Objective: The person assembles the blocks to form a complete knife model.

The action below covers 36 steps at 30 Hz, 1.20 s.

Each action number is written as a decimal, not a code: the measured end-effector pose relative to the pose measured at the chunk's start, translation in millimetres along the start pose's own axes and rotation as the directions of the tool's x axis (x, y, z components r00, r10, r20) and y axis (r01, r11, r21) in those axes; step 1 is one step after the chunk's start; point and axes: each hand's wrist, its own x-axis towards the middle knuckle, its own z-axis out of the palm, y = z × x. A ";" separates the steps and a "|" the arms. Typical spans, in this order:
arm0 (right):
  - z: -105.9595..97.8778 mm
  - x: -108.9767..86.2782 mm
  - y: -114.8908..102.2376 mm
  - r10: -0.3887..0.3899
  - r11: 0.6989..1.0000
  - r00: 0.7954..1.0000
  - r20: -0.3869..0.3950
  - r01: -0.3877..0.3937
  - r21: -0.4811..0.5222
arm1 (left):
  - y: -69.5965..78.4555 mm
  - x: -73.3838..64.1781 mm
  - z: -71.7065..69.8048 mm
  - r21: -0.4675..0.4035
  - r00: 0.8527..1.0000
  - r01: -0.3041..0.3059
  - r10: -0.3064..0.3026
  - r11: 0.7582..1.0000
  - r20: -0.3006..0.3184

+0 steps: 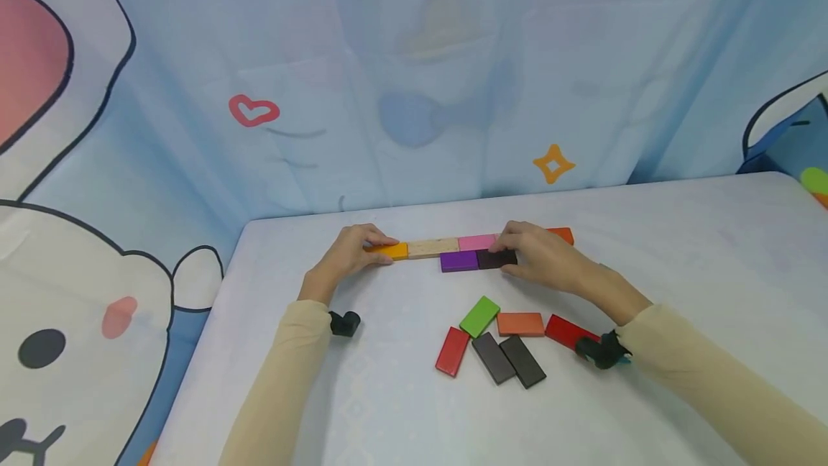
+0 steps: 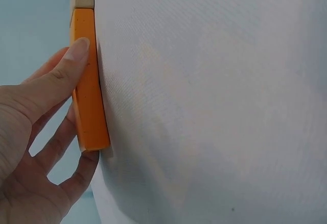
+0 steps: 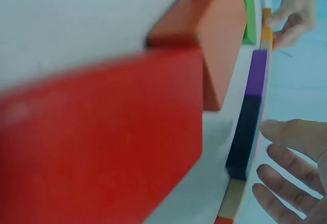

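A row of wooden blocks lies along the back of the table: a yellow-orange block (image 2: 91, 96) at the left end, a plain wood block (image 1: 432, 248), a pink block (image 1: 476, 242), and an orange block (image 1: 561, 235) at the right. My left hand (image 1: 357, 249) pinches the yellow-orange block, thumb on its near face and fingers behind and at its end. In front of the row, a purple block (image 1: 458, 261) and a black block (image 1: 495, 259) sit end to end. Over the row beside the black block is my right hand (image 1: 543, 254), fingers spread, gripping nothing visible; it partly hides the row.
Nearer on the white table (image 1: 388, 408) lie loose blocks: a green (image 1: 480, 317), an orange (image 1: 520, 323), two red, one of them (image 1: 452, 352) at the left, and two dark ones (image 1: 522, 362). A blue patterned curtain (image 1: 414, 142) hangs behind the table.
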 end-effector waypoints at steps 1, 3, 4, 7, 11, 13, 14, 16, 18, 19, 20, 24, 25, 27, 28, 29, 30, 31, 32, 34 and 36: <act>0.1 -2.2 -2.4 -0.002 1.000 1.000 0.001 0.002 0.008 | 0.0 0.2 -0.1 -0.001 1.000 -0.001 0.001 1.000 0.001; 0.0 -8.2 -9.8 -0.016 1.000 1.000 0.015 0.015 0.017 | -0.2 0.5 -0.2 0.005 1.000 -0.006 0.006 1.000 0.001; -0.2 -12.0 -14.5 -0.022 0.999 0.999 0.029 0.022 0.027 | -0.4 0.4 -0.2 0.009 1.000 -0.003 0.003 1.000 0.003; 1.2 -24.1 -27.3 -0.060 0.997 0.994 0.090 0.055 0.058 | -0.2 -0.1 -1.7 0.014 1.000 0.016 -0.016 1.000 0.001; 3.9 -41.6 -34.6 -0.092 0.993 0.984 0.153 0.079 0.086 | -0.1 0.7 -1.9 0.005 1.000 0.025 -0.025 1.000 0.001; 5.5 -49.0 -33.9 -0.100 0.989 0.982 0.161 0.081 0.122 | -0.2 0.9 -1.8 0.001 1.000 0.020 -0.020 1.000 0.002; 6.4 -52.4 -32.5 -0.100 0.986 0.982 0.162 0.076 0.148 | -0.2 0.6 -1.8 -0.001 1.000 0.019 -0.019 1.000 0.002; 8.2 -58.7 -29.1 -0.092 0.978 0.982 0.164 0.058 0.202 | -0.5 -0.1 -1.9 -0.005 1.000 0.018 -0.018 1.000 0.000; 9.9 -64.2 -25.1 -0.085 0.969 0.983 0.166 0.043 0.243 | -1.1 -1.0 -2.0 -0.008 1.000 0.018 -0.018 1.000 0.001; 10.5 -66.7 -23.3 -0.085 0.968 0.982 0.167 0.041 0.249 | -1.2 -1.4 -2.1 -0.011 1.000 0.018 -0.018 1.000 0.002; 11.3 -69.0 -21.9 -0.080 0.967 0.982 0.169 0.035 0.252 | -1.4 -1.8 -2.1 -0.012 1.000 0.019 -0.019 1.000 0.001; 13.9 -73.8 -19.6 -0.070 0.972 0.983 0.171 0.029 0.231 | -0.9 -1.8 -2.0 -0.016 1.000 0.023 -0.023 1.000 -0.004; 14.3 -74.3 -19.9 -0.069 0.974 0.983 0.170 0.029 0.226 | -1.0 -1.7 -1.9 -0.017 1.000 0.027 -0.027 0.999 -0.006; 15.6 -75.3 -20.4 -0.060 0.976 0.984 0.165 0.023 0.218 | -1.3 -1.3 -1.3 -0.019 0.999 0.034 -0.034 0.999 -0.006; 16.3 -75.8 -20.7 -0.052 0.977 0.986 0.161 0.017 0.213 | -1.4 -1.2 -0.9 -0.021 0.999 0.037 -0.037 0.999 -0.004; 17.0 -76.3 -21.0 -0.044 0.978 0.987 0.156 0.011 0.209 | -1.6 -1.1 -0.4 -0.025 0.999 0.042 -0.042 0.999 -0.002; 17.8 -76.8 -21.3 -0.036 0.978 0.988 0.150 0.004 0.208 | -1.5 -1.2 0.0 -0.025 0.999 0.045 -0.045 0.999 0.000; 18.6 -77.0 -21.8 -0.029 0.979 0.989 0.144 -0.001 0.205 | -1.6 -1.3 0.1 -0.023 0.999 0.049 -0.049 0.999 0.001; 19.4 -77.1 -22.0 -0.021 0.979 0.990 0.138 -0.008 0.204 | -1.4 -1.4 0.1 -0.023 0.999 0.052 -0.052 0.998 0.002; 20.4 -77.3 -22.6 -0.007 0.980 0.992 0.128 -0.019 0.198 | -0.6 -1.7 -0.1 -0.025 0.998 0.055 -0.055 0.998 0.000; 20.2 -77.9 -22.6 0.001 0.980 0.993 0.116 -0.023 0.195 | -0.3 -1.0 -0.3 -0.024 0.999 0.046 -0.046 0.999 -0.002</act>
